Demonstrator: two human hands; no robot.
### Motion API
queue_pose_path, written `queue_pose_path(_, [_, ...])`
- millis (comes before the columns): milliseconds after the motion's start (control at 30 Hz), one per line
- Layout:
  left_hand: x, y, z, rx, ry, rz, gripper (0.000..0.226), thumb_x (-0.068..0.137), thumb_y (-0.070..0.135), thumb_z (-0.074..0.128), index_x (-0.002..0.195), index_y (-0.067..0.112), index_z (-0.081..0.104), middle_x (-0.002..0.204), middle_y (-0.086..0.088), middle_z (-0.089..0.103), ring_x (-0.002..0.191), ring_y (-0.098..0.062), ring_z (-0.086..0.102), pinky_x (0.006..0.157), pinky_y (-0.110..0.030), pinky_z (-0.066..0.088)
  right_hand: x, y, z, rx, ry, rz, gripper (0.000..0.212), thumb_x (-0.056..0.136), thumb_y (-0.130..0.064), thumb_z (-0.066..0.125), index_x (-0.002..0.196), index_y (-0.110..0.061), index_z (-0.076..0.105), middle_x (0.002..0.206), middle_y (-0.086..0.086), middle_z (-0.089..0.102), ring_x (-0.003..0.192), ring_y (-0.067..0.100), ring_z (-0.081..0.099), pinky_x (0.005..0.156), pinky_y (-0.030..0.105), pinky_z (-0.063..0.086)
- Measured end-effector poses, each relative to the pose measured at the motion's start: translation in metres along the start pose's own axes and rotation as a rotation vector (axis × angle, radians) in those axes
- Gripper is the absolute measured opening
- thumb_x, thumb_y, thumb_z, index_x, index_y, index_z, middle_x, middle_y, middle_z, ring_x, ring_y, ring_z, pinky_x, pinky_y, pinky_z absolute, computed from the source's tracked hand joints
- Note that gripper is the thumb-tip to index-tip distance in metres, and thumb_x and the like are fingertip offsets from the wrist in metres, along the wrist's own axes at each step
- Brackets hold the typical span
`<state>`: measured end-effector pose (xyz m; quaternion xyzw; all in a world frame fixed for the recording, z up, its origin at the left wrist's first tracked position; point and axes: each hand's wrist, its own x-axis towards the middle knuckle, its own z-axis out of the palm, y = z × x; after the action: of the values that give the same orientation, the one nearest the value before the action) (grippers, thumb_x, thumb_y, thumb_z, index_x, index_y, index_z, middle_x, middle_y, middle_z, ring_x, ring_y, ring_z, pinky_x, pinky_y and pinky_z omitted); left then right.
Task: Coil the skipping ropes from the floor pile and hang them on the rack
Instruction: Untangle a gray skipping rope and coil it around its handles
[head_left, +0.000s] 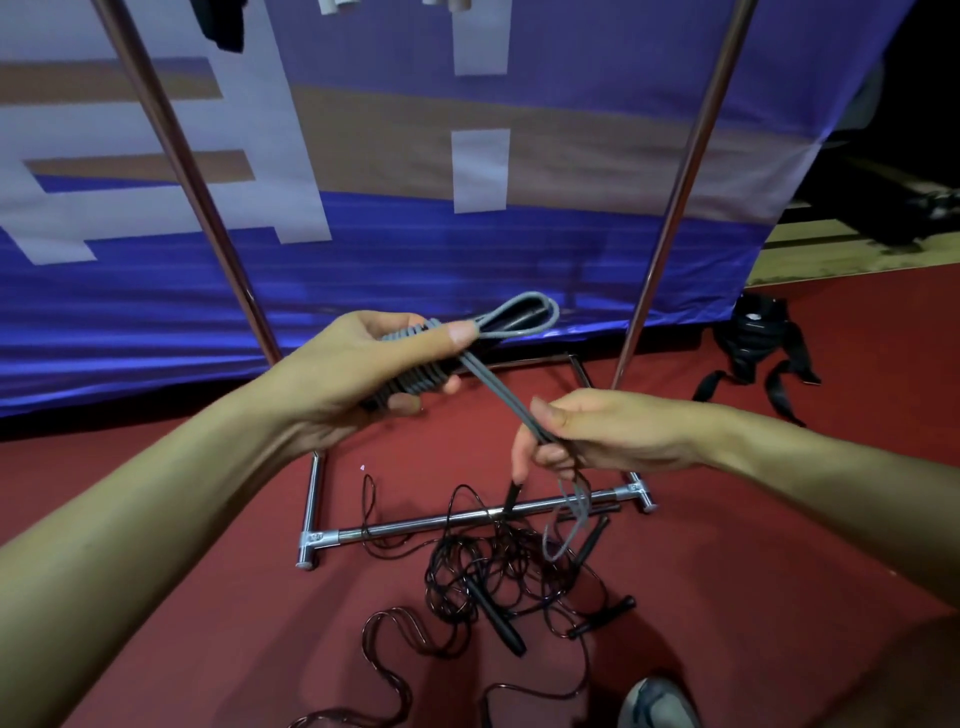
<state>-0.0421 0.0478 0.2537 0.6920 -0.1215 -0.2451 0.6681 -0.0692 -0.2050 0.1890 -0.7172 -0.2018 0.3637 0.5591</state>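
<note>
The left hand (363, 364) is up in front of the rack (467, 517), and its fingers and thumb are curled round a grey skipping rope (415, 364). The grey rope is wound many times round two dark handles held side by side, so it makes a tight bundle of rings. A small loop of the same rope sticks out past the thumb at the top. Two grey strands run down from the bundle to the right hand (587, 431), which pinches them between thumb and fingers. Below that hand the loose grey end hangs in a loop over the rack's low shiny bar.

On the red floor (208, 597), under the hands, lies a pile of black ropes (488, 566), thin and all tangled, with dark handles poking out. Some of the pile lies across the low bar.

To the right, a black bag (753, 338) with straps sits on the floor by a blue banner (415, 249).
</note>
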Motion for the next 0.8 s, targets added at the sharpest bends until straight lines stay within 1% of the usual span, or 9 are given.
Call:
queue_pose_path(100, [-0.002, -0.002, 0.003, 0.033, -0.079, -0.023, 0.023, 0.078, 0.018, 0.076, 0.090, 0.001, 0.065, 0.070, -0.015, 0.066, 0.055, -0.010, 0.056, 0.039, -0.016, 0.035, 0.002, 0.002, -0.005, -0.198, 0.036, 0.026, 0.045, 0.102, -0.044, 0.041, 0.093, -0.011, 0.070, 0.069, -0.009, 0.041, 0.065, 0.010, 0.038, 0.068, 0.020, 0.037])
queue_pose_path(200, [-0.006, -0.004, 0.007, 0.101, -0.140, -0.093, 0.018, 0.086, 0.013, 0.072, 0.093, 0.002, 0.060, 0.072, -0.014, 0.067, 0.051, -0.008, 0.059, 0.039, -0.015, 0.036, 0.003, -0.001, -0.015, -0.257, 0.195, 0.056, 0.035, 0.098, -0.040, 0.055, 0.086, -0.012, 0.071, 0.065, -0.005, 0.050, 0.059, 0.008, 0.041, 0.061, 0.021, 0.038])
queue_pose_path(300, [-0.010, -0.006, 0.008, 0.207, -0.281, -0.188, 0.015, 0.086, 0.009, 0.073, 0.090, 0.002, 0.060, 0.075, -0.019, 0.070, 0.049, -0.010, 0.057, 0.041, -0.016, 0.040, 0.001, -0.012, -0.024, -0.409, 0.253, 0.051, 0.025, 0.091, -0.043, 0.068, 0.084, -0.021, 0.078, 0.075, 0.003, 0.065, 0.070, 0.010, 0.052, 0.069, 0.027, 0.043])
queue_pose_path(367, [-0.011, -0.011, 0.012, 0.287, -0.363, -0.218, 0.017, 0.086, 0.007, 0.074, 0.095, 0.001, 0.061, 0.077, -0.020, 0.072, 0.049, -0.011, 0.057, 0.042, -0.018, 0.042, 0.003, -0.020, -0.023, -0.490, 0.230, 0.022, 0.024, 0.089, -0.046, 0.071, 0.086, -0.023, 0.078, 0.076, -0.001, 0.068, 0.072, 0.006, 0.054, 0.073, 0.023, 0.042])
queue_pose_path(467, [-0.010, -0.020, 0.022, 0.373, -0.359, -0.248, 0.034, 0.088, 0.005, 0.077, 0.115, 0.004, 0.057, 0.079, -0.017, 0.076, 0.051, -0.011, 0.059, 0.044, -0.020, 0.041, 0.006, -0.030, -0.020, -0.594, 0.244, -0.011, 0.013, 0.091, -0.040, 0.076, 0.091, -0.027, 0.078, 0.077, -0.001, 0.068, 0.072, 0.003, 0.054, 0.074, 0.026, 0.041])
queue_pose_path(500, [-0.009, -0.021, 0.023, 0.387, -0.351, -0.254, 0.038, 0.089, 0.006, 0.077, 0.121, 0.007, 0.057, 0.080, -0.016, 0.077, 0.054, -0.012, 0.061, 0.046, -0.020, 0.042, 0.006, -0.033, -0.019, -0.615, 0.264, -0.019, 0.011, 0.091, -0.039, 0.077, 0.091, -0.028, 0.078, 0.076, -0.009, 0.069, 0.072, -0.001, 0.056, 0.075, 0.023, 0.041])
queue_pose_path(567, [-0.006, -0.022, 0.023, 0.409, -0.348, -0.244, 0.033, 0.089, 0.010, 0.077, 0.120, 0.009, 0.065, 0.087, -0.017, 0.078, 0.073, -0.018, 0.072, 0.049, -0.020, 0.047, 0.003, -0.042, -0.017, -0.663, 0.330, -0.042, 0.007, 0.091, -0.037, 0.077, 0.089, -0.030, 0.077, 0.073, -0.020, 0.069, 0.070, -0.003, 0.059, 0.073, 0.017, 0.041])
queue_pose_path(667, [-0.002, -0.023, 0.021, 0.375, -0.312, -0.236, 0.022, 0.090, 0.011, 0.076, 0.110, 0.002, 0.072, 0.101, -0.020, 0.077, 0.097, -0.024, 0.076, 0.060, -0.022, 0.059, -0.001, -0.054, -0.010, -0.803, 0.451, -0.119, 0.006, 0.090, -0.039, 0.077, 0.088, -0.033, 0.077, 0.081, -0.019, 0.072, 0.079, 0.000, 0.066, 0.072, 0.020, 0.047])
queue_pose_path(800, [0.002, -0.027, 0.025, 0.289, -0.206, -0.168, 0.027, 0.088, 0.007, 0.077, 0.112, -0.003, 0.069, 0.106, -0.020, 0.077, 0.103, -0.027, 0.076, 0.077, -0.035, 0.065, -0.010, -0.063, -0.004, -0.927, 0.548, -0.209, 0.010, 0.093, -0.038, 0.073, 0.095, -0.032, 0.080, 0.087, -0.020, 0.071, 0.087, -0.002, 0.064, 0.074, 0.015, 0.043])
